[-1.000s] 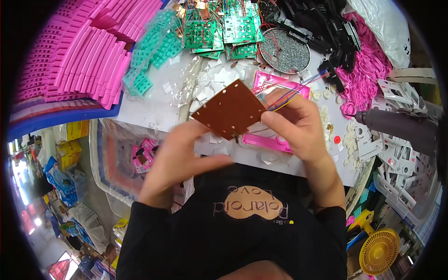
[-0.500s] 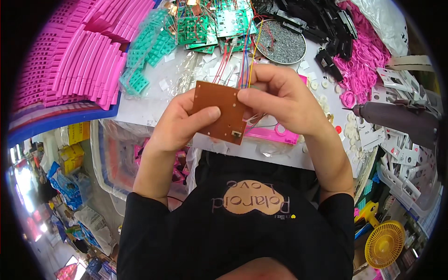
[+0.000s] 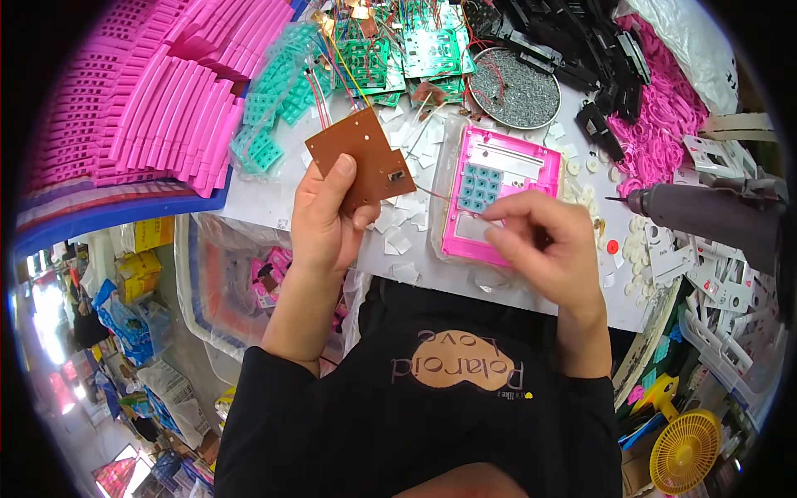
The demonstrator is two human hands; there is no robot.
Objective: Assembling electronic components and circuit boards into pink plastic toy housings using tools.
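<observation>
My left hand (image 3: 325,212) grips a brown circuit board (image 3: 353,158) between thumb and fingers, its plain side facing up. A small switch (image 3: 395,176) sits at the board's right corner, and coloured wires run off its far edge. On the table to the right lies a pink plastic housing (image 3: 477,249) with its inside facing up. A teal rubber keypad (image 3: 480,187) is set in it. Over the housing's near right part hovers my right hand (image 3: 552,245), thumb and forefinger slightly apart, with nothing visible between them.
Green circuit boards (image 3: 436,51) and a round dish of grey granules (image 3: 516,91) lie at the back. Stacked pink housings (image 3: 166,124) fill a blue-rimmed crate at left. Black parts (image 3: 598,129), pink rings (image 3: 656,124) and an electric screwdriver (image 3: 706,212) are at right.
My right hand has let go of the board and moved down right over the pink housing. My left hand has shifted the board left and turned it. The housing and keypad now show.
</observation>
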